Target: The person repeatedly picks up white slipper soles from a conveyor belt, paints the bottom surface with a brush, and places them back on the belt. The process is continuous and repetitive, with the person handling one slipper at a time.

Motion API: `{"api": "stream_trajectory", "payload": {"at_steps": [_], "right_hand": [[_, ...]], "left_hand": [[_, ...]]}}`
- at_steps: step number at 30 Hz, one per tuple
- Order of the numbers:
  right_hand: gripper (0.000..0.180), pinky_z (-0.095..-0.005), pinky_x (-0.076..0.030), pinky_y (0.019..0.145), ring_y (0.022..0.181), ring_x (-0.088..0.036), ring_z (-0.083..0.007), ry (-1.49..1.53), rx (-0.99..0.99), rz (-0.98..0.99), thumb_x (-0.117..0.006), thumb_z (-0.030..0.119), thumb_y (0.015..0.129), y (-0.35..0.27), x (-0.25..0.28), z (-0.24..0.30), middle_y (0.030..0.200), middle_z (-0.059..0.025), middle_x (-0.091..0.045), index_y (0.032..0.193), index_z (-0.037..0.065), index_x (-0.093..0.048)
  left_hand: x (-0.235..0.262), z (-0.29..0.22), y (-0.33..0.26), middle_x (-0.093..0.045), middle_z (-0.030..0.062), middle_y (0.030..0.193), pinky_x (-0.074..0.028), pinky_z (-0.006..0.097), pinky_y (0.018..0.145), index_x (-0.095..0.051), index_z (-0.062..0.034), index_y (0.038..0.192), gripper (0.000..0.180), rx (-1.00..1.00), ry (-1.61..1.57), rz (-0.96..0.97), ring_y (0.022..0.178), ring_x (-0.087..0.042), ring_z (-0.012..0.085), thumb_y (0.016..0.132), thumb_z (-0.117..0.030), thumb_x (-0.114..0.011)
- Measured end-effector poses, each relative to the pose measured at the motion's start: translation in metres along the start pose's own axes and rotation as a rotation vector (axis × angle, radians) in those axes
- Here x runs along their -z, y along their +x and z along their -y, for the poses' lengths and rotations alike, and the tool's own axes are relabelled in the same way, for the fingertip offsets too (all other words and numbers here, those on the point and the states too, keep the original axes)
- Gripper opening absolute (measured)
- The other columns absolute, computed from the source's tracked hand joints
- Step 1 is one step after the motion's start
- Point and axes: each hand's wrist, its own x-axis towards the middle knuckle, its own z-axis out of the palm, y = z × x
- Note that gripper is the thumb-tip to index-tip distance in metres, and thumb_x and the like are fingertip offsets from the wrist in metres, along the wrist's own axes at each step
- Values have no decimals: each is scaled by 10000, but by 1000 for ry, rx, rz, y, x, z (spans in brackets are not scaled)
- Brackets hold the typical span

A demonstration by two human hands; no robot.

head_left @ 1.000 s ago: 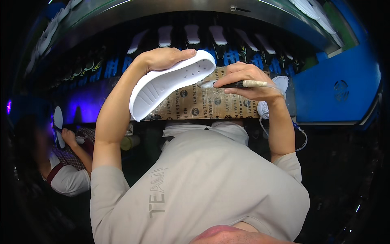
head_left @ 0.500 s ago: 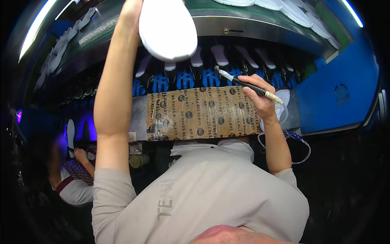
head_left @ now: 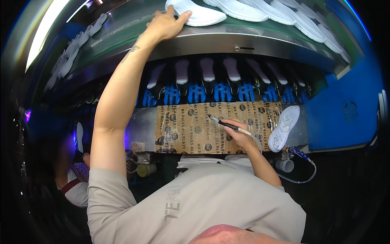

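Note:
My left hand (head_left: 167, 23) is stretched out to the green conveyor at the far side. Its fingers are spread and touch the left end of a white shoe sole (head_left: 199, 15) lying there. In my right hand (head_left: 240, 134) is a black-handled brush (head_left: 228, 125) with a pale rear end and a thin clear hose. The brush's dark tip points left, above a cardboard sheet (head_left: 183, 126) with dark print. Right of that hand, another white sole (head_left: 284, 128) lies tilted across the cardboard's right edge, whitish patches on its upward face.
More white soles (head_left: 272, 11) line the conveyor (head_left: 122, 38) on the right and far left. Beneath its metal edge stands a row of blue clamps (head_left: 222, 92) with purple-grey soles. A blue machine panel (head_left: 345, 118) is at the right. Another person (head_left: 75, 191) sits at the lower left.
The white sole my left hand held up close is now on the conveyor under my spread fingers. My right hand has come nearer and left with the brush, uncovering the sole at the right.

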Motion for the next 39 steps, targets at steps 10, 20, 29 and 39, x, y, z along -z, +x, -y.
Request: {"api": "stream_trajectory", "payload": {"at_steps": [10,20,29,39], "right_hand": [[294,-327,-503,725,796,-643,-203,1,-91,-165,-722,31,904,4,-11,-56,910,-115,-666,1195,-9,-736],[352,-326,-522,734,811,-670,-246,-53,-87,-158,-767,38,840,3,-10,-57,917,-134,-699,1190,4,-752],[366,-332,-512,667,752,-666,-230,-37,-42,-170,-747,23,848,1,-7,-60,900,-107,-692,1214,44,-759],[336,-344,-538,707,789,-678,-234,-18,60,-232,-748,73,878,6,-9,-71,927,-98,-727,1214,67,-762]], "left_hand": [[-21,39,72,-477,378,1488,-386,516,1174,-352,21,1586,960,-126,-155,-119,1398,-479,500,1011,-748,-333],[19,341,137,-389,268,1594,-273,737,1149,-485,-180,1526,635,579,675,36,1482,-367,482,983,-498,-575],[6,458,175,-576,321,1404,-483,576,1032,-445,-42,1513,581,345,663,198,1262,-569,507,1012,-329,-504],[37,463,144,-409,237,1590,-392,718,1075,-454,-227,1553,576,410,1023,-41,1447,-427,459,1019,-399,-588]]}}
